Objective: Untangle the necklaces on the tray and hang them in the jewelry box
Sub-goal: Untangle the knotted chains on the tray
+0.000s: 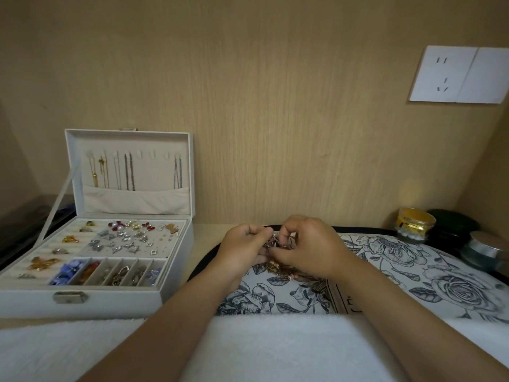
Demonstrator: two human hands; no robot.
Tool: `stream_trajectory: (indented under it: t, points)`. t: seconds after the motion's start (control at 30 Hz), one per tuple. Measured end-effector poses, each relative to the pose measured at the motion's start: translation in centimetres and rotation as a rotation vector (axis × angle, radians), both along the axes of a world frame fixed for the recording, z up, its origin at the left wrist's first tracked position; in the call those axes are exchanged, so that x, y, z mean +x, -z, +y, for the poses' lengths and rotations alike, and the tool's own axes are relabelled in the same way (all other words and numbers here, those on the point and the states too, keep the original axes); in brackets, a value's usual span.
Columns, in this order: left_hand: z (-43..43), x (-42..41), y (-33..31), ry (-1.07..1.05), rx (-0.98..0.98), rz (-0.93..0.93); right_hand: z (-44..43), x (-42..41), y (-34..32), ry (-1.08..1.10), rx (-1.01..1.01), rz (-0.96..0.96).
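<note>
The tangle of necklaces [276, 242] is held just above the middle of the tray [413, 267], caught between the two hands. Its lower strands trail onto the tray beneath them. The left hand [243, 244] grips it with its fingers curled close. The right hand [312, 245] pinches it between thumb and forefinger, the other fingers bent. One box [82, 303] stands left of the tray with its lid up and five chains [129, 172] hanging inside. Three containers [414, 223] sit at the tray's far right corner.
</note>
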State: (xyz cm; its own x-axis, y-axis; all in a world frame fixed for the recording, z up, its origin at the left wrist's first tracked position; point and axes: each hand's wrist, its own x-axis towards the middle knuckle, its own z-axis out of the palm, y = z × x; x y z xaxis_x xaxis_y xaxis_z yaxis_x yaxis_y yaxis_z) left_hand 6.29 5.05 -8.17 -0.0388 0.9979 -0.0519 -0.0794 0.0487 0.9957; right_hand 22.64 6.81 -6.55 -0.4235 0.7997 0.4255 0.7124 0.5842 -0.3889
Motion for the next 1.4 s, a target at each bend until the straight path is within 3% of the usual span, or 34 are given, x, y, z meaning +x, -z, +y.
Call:
stream_trajectory:
  t: [0.33,0.53,0.7,0.8,0.93,1.13,1.3,1.4]
  points:
    - [-0.2,-0.6,0.0,0.092,0.069,0.085,1.4,1.3,0.5,-0.107,0.104,0.198]
    - [0.4,-1.2,0.3,-0.085,0.278,0.402,1.4,1.1,0.6,-0.162,0.024,0.236]
    - [0.5,-1.4,-0.1,-0.066,0.209,0.186,0.9,1.1,0.3,-0.139,-0.285,0.145]
    - [0.4,-1.6,-0.3,0.045,0.189,0.125,1.0,0.9,0.1,-0.064,-0.344,0.334]
    - [0.1,-1.5,-0.6,0.136,0.201,0.113,1.1,1.0,-0.4,-0.164,-0.517,0.497]
    - [0.0,-1.6,-0.9,0.094,0.205,0.160,1.3,1.2,-0.4,-0.077,-0.463,0.401]
    - [0.4,-2.4,-1.4,0.067,0.234,0.418,1.5,1.8,-0.9,0.011,-0.315,0.357]
    - [0.8,-2.8,-1.3,0.086,0.316,0.672,1.5,1.7,-0.9,0.039,-0.247,0.335]
